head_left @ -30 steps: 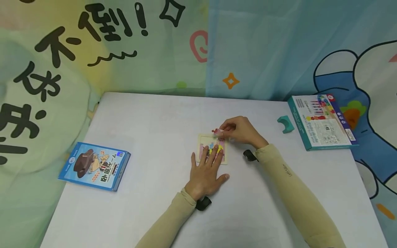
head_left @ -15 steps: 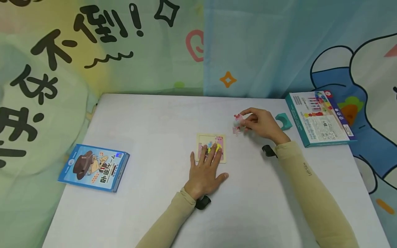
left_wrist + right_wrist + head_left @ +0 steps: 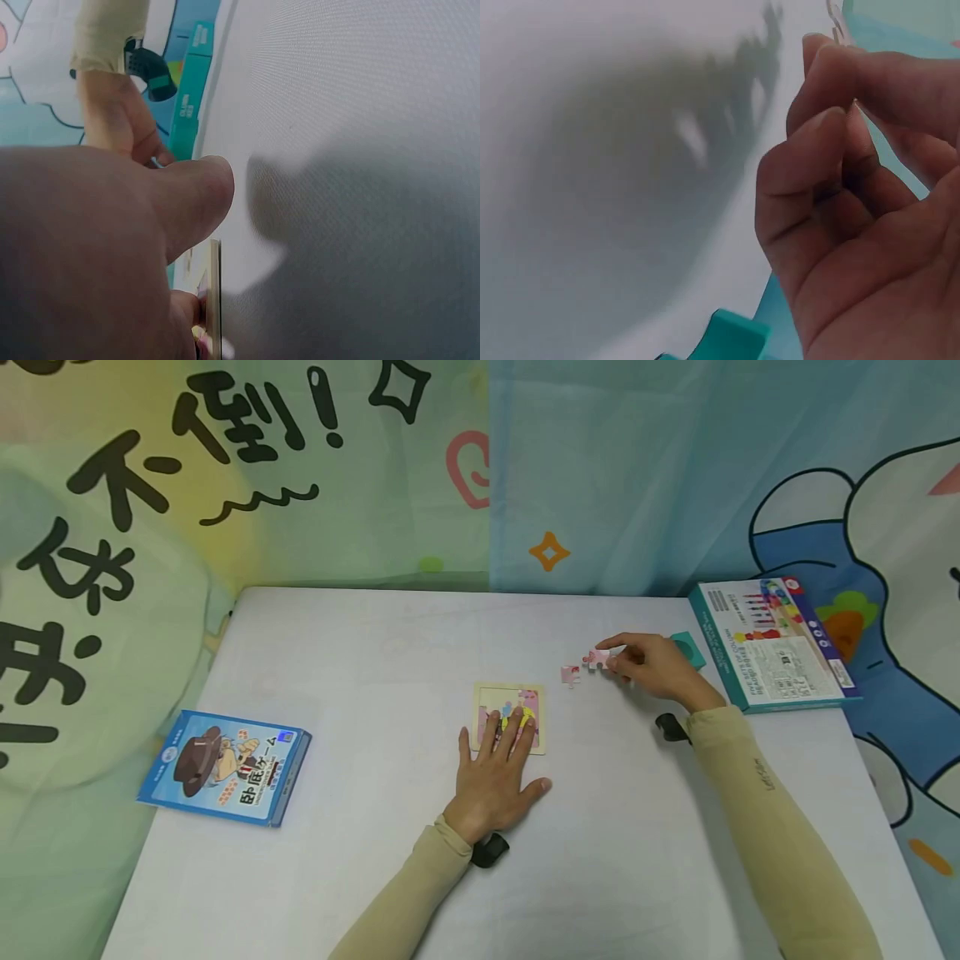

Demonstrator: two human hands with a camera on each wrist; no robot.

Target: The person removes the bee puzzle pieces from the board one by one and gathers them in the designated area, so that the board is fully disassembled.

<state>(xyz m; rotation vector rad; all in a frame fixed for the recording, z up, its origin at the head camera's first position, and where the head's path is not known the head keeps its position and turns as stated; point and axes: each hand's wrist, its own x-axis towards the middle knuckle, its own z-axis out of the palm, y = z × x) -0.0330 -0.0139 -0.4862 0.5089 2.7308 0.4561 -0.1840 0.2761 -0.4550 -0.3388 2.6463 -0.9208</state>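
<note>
My left hand (image 3: 491, 789) lies flat with fingers spread over the lower part of a small picture puzzle in a pale wooden tray (image 3: 543, 727). Pink, yellow and blue parts of the picture show between and above the fingers. To the right of the tray, my right hand (image 3: 654, 670) pinches a pink jigsaw piece (image 3: 596, 658) between thumb and index finger, close over the table. In the right wrist view only a thin edge of the piece (image 3: 838, 26) shows past the fingertips. A second pink jigsaw piece (image 3: 571, 675) lies on the table beside it.
Behind the right hand sits a teal curved block (image 3: 687, 647), partly covered by it. A teal-edged box (image 3: 776, 647) lies at the right edge of the white table (image 3: 360, 652). On the left is a blue game box (image 3: 225, 767). A printed curtain hangs behind.
My right hand has moved right from the tray's top edge with pink piece in its fingers. One pink piece now lies apart on the table. The left hand has stayed on the puzzle.
</note>
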